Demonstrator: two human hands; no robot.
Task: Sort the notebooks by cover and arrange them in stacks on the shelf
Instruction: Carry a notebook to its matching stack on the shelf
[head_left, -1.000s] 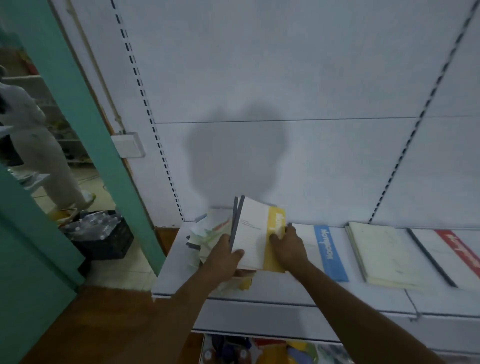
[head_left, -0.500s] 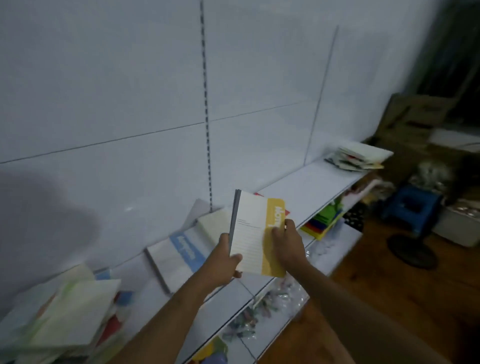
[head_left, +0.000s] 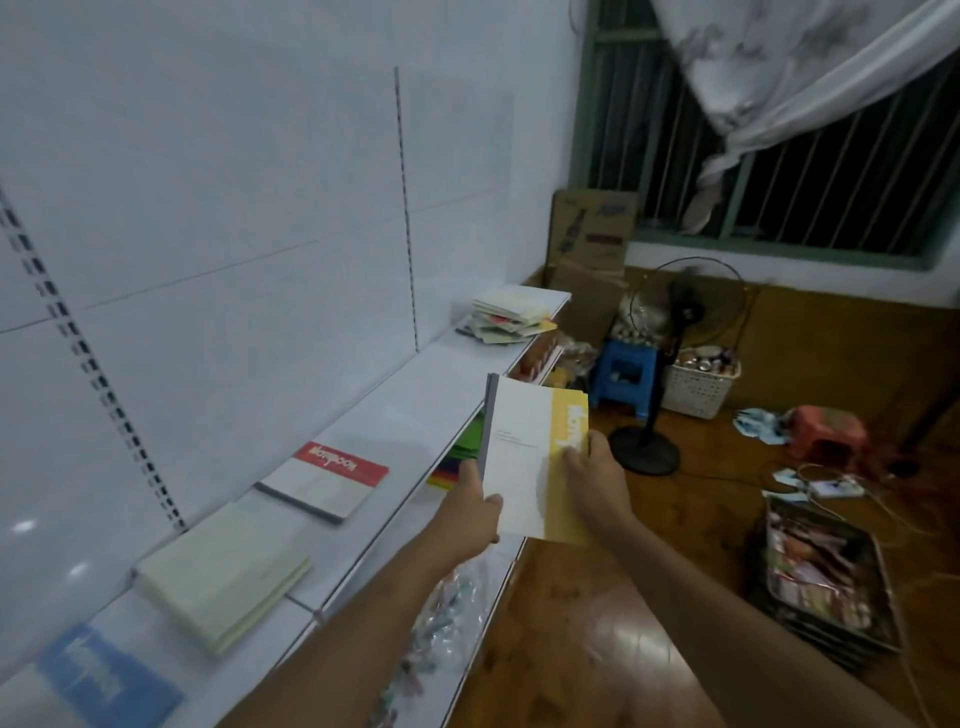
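view swung right along shelf (head_left: 426, 374) | both hands grip yellow-banded notebook (head_left: 535, 457): left (head_left: 470, 512), right (head_left: 597, 480)

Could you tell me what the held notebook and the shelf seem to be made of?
Notebook: probably paper with a smooth card cover, thin and flat, printed white and yellow. Shelf: likely white-painted metal, judging by its thin folded front edge and slight sheen.
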